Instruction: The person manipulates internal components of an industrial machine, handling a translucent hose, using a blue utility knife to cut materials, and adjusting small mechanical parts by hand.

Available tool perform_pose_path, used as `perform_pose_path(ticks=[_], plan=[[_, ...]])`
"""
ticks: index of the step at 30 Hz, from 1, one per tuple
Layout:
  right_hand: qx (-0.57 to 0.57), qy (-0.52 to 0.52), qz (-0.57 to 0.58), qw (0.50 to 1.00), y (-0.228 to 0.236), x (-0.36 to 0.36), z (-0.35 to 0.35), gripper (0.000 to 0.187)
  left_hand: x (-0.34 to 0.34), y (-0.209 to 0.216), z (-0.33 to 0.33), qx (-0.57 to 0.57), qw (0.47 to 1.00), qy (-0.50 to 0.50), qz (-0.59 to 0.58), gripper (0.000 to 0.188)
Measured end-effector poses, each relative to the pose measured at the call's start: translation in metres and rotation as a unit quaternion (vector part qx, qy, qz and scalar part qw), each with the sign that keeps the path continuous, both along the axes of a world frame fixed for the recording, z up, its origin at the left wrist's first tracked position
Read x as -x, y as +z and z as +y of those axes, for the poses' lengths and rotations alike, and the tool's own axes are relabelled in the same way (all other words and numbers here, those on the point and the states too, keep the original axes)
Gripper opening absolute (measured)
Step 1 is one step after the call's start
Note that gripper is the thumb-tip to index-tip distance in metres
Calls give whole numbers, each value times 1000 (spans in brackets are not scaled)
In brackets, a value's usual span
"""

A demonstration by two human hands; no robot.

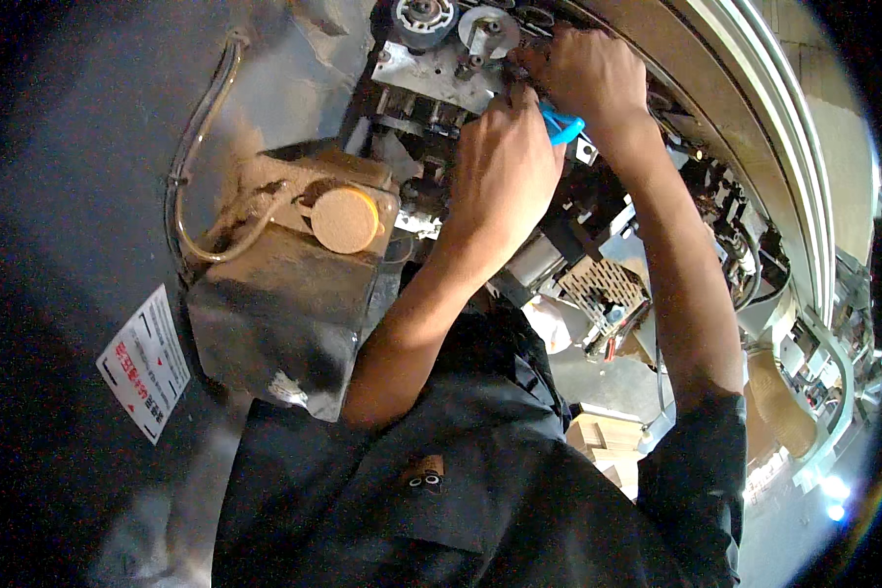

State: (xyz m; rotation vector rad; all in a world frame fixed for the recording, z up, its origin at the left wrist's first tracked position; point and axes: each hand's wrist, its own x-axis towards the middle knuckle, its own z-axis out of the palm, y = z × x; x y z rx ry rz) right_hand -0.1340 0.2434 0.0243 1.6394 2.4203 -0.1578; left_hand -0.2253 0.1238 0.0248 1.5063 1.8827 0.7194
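Observation:
Both of my hands reach into the open metalwork of a machine at the top of the view. My left hand point(510, 157) is closed, with its fingertips at the edge of a metal plate point(436, 78). A bright blue piece point(563, 125), perhaps a tool's handle, sticks out from the thumb side of that hand; its other end is hidden. Just to the right and farther in, my right hand point(595, 80) is closed with its fingers curled down among the parts. Whatever it grips is out of sight. A round metal disc point(488, 34) sits left of it.
On the left stands a dusty tank point(274, 318) with a yellow-rimmed round cap point(345, 220) and a looping clear hose point(201, 137). A long pale rail point(789, 127) curves along the right. A perforated metal box point(606, 284) and a wooden box point(606, 436) lie below my right arm.

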Motion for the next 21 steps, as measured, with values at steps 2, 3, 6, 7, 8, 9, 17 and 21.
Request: perform_pose_path(ticks=[2,3,6,7,8,9,17,21], plan=[[5,1,12,1000,0,0,2,46,2,-1,-1,-1,1000,-1,1,30],[8,0,16,1000,0,-1,2,43,2,-2,-2,2,1000,-4,3,30],[18,1,38,999,2,-2,-1,39,5,-1,-3,25,999,-8,-31,31],[24,0,45,999,3,-2,-1,39,5,-2,-4,20,1000,-8,-23,31],[17,-1,51,999,0,-2,-1,39,5,-4,-5,15,1000,-7,-15,31],[11,-2,56,998,-4,-2,-1,39,5,-6,-6,9,1000,-6,-7,31],[-1,25,48,999,-2,-6,0,37,6,-11,-5,-6,1000,-4,-23,31],[15,33,56,998,-3,-3,1,40,7,-9,-7,-16,1000,-4,-18,31]])
